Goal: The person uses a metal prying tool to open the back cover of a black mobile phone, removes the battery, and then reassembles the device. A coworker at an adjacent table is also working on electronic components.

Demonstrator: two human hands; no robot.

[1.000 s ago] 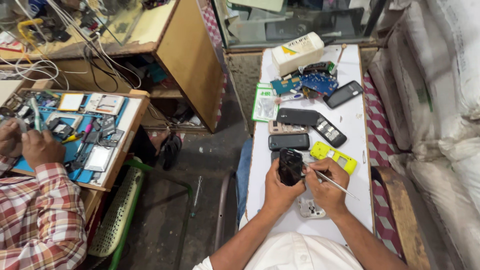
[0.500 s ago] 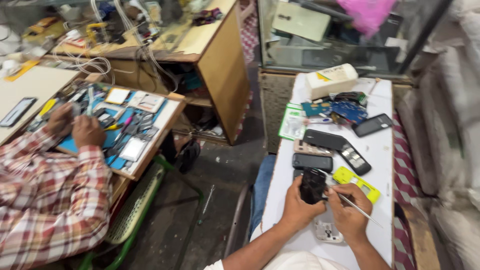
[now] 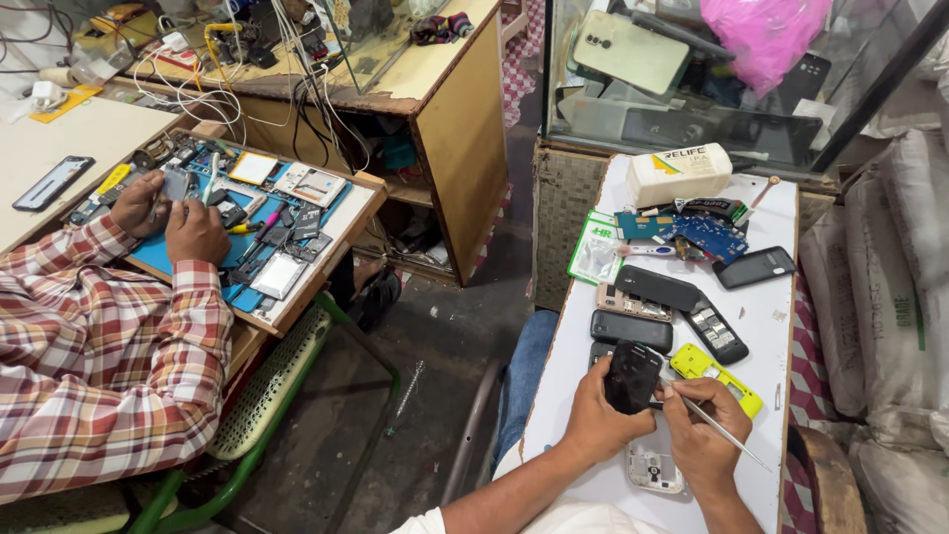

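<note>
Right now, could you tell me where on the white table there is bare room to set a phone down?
The white table is bare along its right edge, between the dark phone and the yellow frame, and at the near right corner past the right hand. The far end around the white box and circuit boards is crowded, as is the left side.

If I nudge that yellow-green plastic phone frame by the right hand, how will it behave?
The yellow-green plastic phone frame looks like a thin shell with cut-outs, so it is probably light and slightly flexible. It lies flat on the smooth white table, so it would likely slide rather than roll or tip. Its end reaches close to the table's edge, so a hard push might send it off.
</note>
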